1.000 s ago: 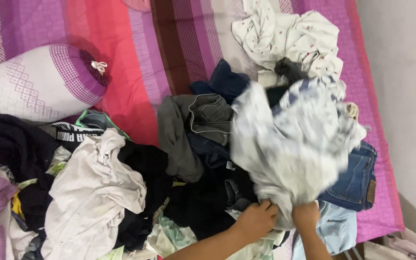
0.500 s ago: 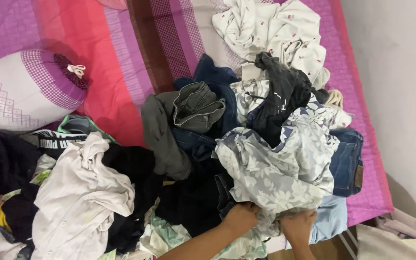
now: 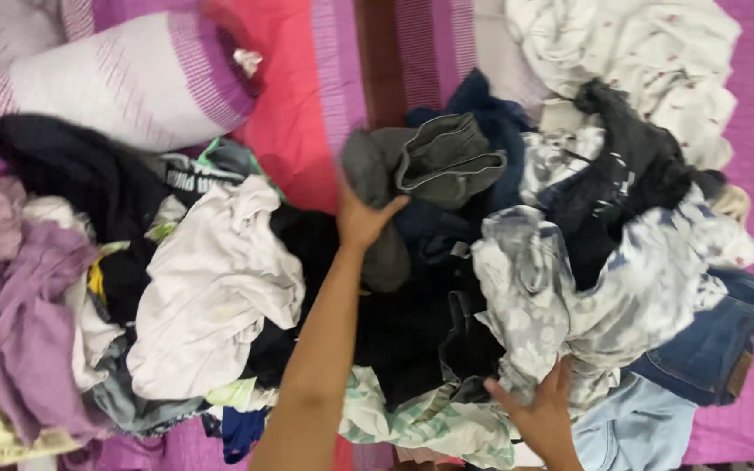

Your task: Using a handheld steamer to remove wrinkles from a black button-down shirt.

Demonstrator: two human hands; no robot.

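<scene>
left hand [image 3: 361, 218]: fingertips pushed under the grey garment [image 3: 421, 170] — grip hidden.
right hand [image 3: 544, 417]: wrist cut off by the bottom edge.
floral shirt [image 3: 586, 296]: motion-blurred — pattern unclear above the right hand.
bolster pillow [image 3: 124, 74]: cropped at the top edge.

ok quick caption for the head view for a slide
Left hand on a grey garment, right hand by a floral shirt, clothes heaped on a striped bed.

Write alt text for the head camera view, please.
A person's left hand grips a grey garment on a pile of clothes covering a pink and purple striped bedsheet, while the right hand rests open on a grey floral garment.
</scene>
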